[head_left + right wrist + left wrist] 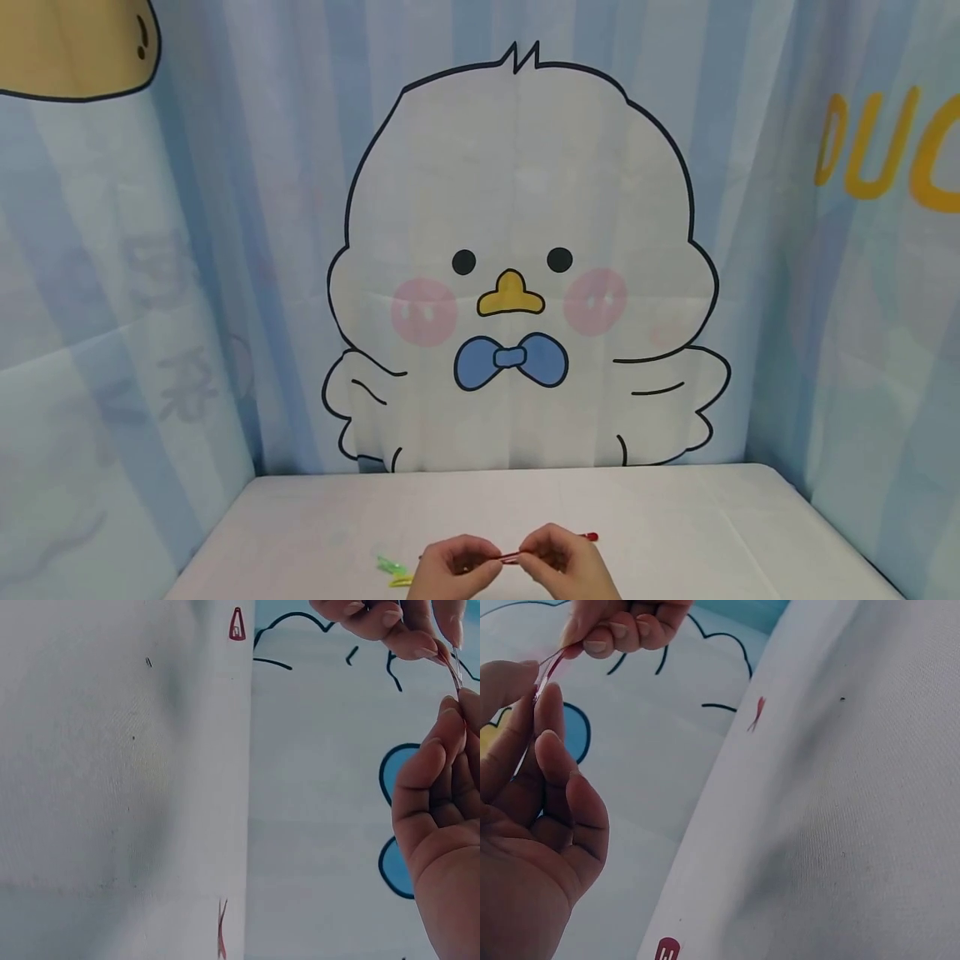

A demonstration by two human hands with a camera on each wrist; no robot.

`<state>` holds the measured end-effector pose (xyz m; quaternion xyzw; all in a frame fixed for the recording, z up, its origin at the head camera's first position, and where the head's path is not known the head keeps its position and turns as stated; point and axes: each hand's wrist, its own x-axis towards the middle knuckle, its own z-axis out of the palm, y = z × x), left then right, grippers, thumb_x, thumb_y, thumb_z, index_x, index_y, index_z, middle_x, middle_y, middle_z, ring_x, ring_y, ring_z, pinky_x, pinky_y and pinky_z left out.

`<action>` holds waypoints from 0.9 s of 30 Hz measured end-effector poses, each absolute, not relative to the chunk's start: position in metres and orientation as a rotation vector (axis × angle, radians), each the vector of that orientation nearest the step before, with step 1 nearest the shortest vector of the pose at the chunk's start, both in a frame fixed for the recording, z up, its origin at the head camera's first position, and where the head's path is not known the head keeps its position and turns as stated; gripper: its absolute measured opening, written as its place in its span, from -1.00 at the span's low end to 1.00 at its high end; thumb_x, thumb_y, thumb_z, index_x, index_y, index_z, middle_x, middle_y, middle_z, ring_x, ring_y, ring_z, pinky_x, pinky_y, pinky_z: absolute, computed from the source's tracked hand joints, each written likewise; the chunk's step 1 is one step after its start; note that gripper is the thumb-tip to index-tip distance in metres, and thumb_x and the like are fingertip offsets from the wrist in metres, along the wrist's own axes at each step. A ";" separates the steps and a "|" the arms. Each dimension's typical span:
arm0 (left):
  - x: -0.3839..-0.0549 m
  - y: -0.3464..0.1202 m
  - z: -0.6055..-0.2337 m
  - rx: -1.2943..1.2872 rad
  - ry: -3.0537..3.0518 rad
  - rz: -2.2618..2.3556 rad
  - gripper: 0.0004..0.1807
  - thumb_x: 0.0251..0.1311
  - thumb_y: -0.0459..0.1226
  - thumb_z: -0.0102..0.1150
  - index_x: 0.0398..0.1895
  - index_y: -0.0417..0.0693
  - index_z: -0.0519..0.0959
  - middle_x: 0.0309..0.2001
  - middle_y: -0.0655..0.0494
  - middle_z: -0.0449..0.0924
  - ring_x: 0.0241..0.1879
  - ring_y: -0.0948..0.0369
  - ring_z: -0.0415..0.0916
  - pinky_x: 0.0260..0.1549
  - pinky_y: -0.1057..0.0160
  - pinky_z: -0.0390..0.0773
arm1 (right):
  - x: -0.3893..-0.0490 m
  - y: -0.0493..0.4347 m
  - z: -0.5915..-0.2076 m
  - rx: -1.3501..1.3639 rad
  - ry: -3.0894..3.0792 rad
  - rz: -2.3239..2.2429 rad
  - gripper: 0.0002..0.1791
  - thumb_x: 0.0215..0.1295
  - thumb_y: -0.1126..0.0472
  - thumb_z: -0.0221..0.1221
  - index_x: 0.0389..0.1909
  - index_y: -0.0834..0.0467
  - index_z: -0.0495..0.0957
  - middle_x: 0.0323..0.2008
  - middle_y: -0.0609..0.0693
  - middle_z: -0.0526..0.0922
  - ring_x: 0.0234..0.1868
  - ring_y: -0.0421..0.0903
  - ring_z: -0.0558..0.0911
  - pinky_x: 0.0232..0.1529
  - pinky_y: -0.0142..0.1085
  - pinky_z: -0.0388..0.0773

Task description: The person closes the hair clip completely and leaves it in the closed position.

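Note:
Between my two hands is a thin red snap hair clip (510, 558), held above the white table. My left hand (456, 568) pinches one end between thumb and index finger. The other end is pinched by the thumb and fingertips of my right hand (567, 563). In the left wrist view the clip (553, 669) looks bent, with its strips standing a little apart. The right wrist view shows the same clip (451, 666) nearly edge-on. Fingertips cover both of its ends.
Left of my left hand lie a green clip (391, 566) and a yellow clip (401, 581). A red clip (591, 537) lies beyond my right hand; another red clip (237, 625) lies flat near the table edge. A curtain with a cartoon duck (517, 183) hangs behind the table (712, 533).

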<state>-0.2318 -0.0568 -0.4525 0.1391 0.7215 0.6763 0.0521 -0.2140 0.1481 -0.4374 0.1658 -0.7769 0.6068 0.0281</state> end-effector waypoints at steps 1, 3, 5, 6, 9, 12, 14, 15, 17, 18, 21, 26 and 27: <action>-0.232 -0.057 -0.453 0.425 2.197 2.054 -0.77 0.17 -0.31 0.40 -0.23 -0.35 0.68 -0.36 0.05 0.69 -0.38 0.19 0.54 -0.33 0.25 0.54 | -0.214 0.148 -0.438 0.507 -2.397 1.874 -0.84 0.33 0.25 0.31 -0.26 0.30 0.62 -0.41 0.01 0.66 -0.45 -0.21 0.57 -0.37 -0.38 0.53; -0.232 -0.058 -0.454 0.428 2.205 2.045 -0.81 0.19 -0.33 0.38 -0.25 -0.33 0.68 -0.37 0.05 0.68 -0.38 0.18 0.53 -0.33 0.25 0.54 | -0.214 0.147 -0.438 0.502 -2.399 1.871 -0.83 0.31 0.24 0.32 -0.27 0.30 0.62 -0.41 0.01 0.67 -0.45 -0.21 0.57 -0.37 -0.38 0.53; -0.233 -0.059 -0.454 0.425 2.217 2.031 -0.86 0.19 -0.34 0.37 -0.28 -0.28 0.69 -0.37 0.06 0.67 -0.38 0.18 0.53 -0.32 0.24 0.53 | -0.214 0.146 -0.439 0.504 -2.397 1.866 -0.82 0.30 0.23 0.34 -0.29 0.28 0.62 -0.43 -0.02 0.67 -0.46 -0.22 0.57 -0.38 -0.38 0.52; -0.233 -0.059 -0.455 0.422 2.224 2.024 -0.88 0.19 -0.34 0.36 -0.29 -0.27 0.69 -0.38 0.06 0.67 -0.38 0.18 0.53 -0.32 0.23 0.53 | -0.214 0.145 -0.440 0.510 -2.394 1.856 -0.82 0.29 0.22 0.35 -0.30 0.28 0.62 -0.44 -0.04 0.66 -0.46 -0.23 0.57 -0.38 -0.38 0.52; -0.234 -0.059 -0.455 0.411 2.247 2.003 -0.89 0.19 -0.34 0.36 -0.31 -0.24 0.69 -0.38 0.07 0.67 -0.38 0.18 0.54 -0.30 0.20 0.56 | -0.214 0.145 -0.444 0.544 -2.365 1.806 -0.84 0.27 0.24 0.36 -0.34 0.27 0.62 -0.47 -0.11 0.66 -0.48 -0.27 0.56 -0.40 -0.38 0.52; -0.234 -0.059 -0.456 0.395 2.267 1.991 -0.89 0.18 -0.33 0.37 -0.31 -0.23 0.70 -0.38 0.07 0.69 -0.37 0.18 0.57 -0.28 0.18 0.59 | -0.214 0.144 -0.447 0.573 -2.315 1.745 -0.88 0.24 0.28 0.37 -0.38 0.24 0.63 -0.50 -0.16 0.65 -0.50 -0.30 0.56 -0.43 -0.38 0.53; -0.234 -0.059 -0.456 0.387 2.285 1.988 -0.89 0.17 -0.33 0.38 -0.31 -0.23 0.71 -0.38 0.07 0.69 -0.37 0.18 0.58 -0.28 0.17 0.61 | -0.214 0.142 -0.449 0.575 -2.293 1.721 -0.89 0.23 0.31 0.37 -0.41 0.22 0.62 -0.52 -0.18 0.65 -0.52 -0.31 0.55 -0.45 -0.37 0.53; -0.234 -0.059 -0.456 0.384 2.297 1.987 -0.89 0.16 -0.33 0.38 -0.31 -0.23 0.71 -0.38 0.07 0.69 -0.38 0.18 0.59 -0.28 0.16 0.61 | -0.214 0.142 -0.449 0.571 -2.287 1.709 -0.89 0.22 0.31 0.37 -0.42 0.21 0.63 -0.53 -0.18 0.64 -0.53 -0.31 0.54 -0.46 -0.37 0.53; -0.234 -0.059 -0.456 0.375 2.322 1.981 -0.90 0.15 -0.34 0.39 -0.32 -0.22 0.72 -0.39 0.07 0.69 -0.39 0.18 0.58 -0.30 0.17 0.61 | -0.214 0.140 -0.449 0.544 -2.303 1.693 -0.89 0.20 0.30 0.37 -0.44 0.19 0.62 -0.55 -0.19 0.63 -0.55 -0.32 0.53 -0.48 -0.37 0.52; -0.234 -0.058 -0.456 0.370 2.331 1.979 -0.90 0.14 -0.34 0.39 -0.33 -0.22 0.72 -0.40 0.08 0.69 -0.40 0.18 0.57 -0.31 0.17 0.61 | -0.214 0.139 -0.449 0.528 -2.316 1.684 -0.88 0.20 0.30 0.38 -0.45 0.18 0.62 -0.57 -0.20 0.62 -0.56 -0.32 0.52 -0.49 -0.38 0.51; -0.235 -0.057 -0.456 0.350 2.344 1.972 -0.90 0.13 -0.32 0.40 -0.34 -0.19 0.73 -0.41 0.09 0.69 -0.40 0.19 0.58 -0.32 0.17 0.60 | -0.214 0.139 -0.448 0.489 -2.349 1.676 -0.87 0.20 0.28 0.38 -0.45 0.19 0.62 -0.57 -0.19 0.62 -0.57 -0.32 0.52 -0.50 -0.38 0.51; -0.236 -0.055 -0.456 0.289 2.340 1.966 -0.89 0.14 -0.31 0.38 -0.33 -0.19 0.73 -0.40 0.10 0.69 -0.38 0.20 0.58 -0.30 0.17 0.60 | -0.215 0.139 -0.447 0.497 -2.365 1.677 -0.85 0.23 0.23 0.39 -0.36 0.22 0.64 -0.49 -0.16 0.66 -0.50 -0.29 0.57 -0.43 -0.36 0.56; -0.237 -0.055 -0.456 0.273 2.334 1.965 -0.89 0.14 -0.31 0.38 -0.33 -0.20 0.73 -0.39 0.10 0.68 -0.38 0.20 0.57 -0.30 0.17 0.60 | -0.215 0.140 -0.447 0.507 -2.369 1.673 -0.85 0.23 0.22 0.39 -0.34 0.22 0.65 -0.49 -0.16 0.65 -0.49 -0.29 0.58 -0.42 -0.35 0.57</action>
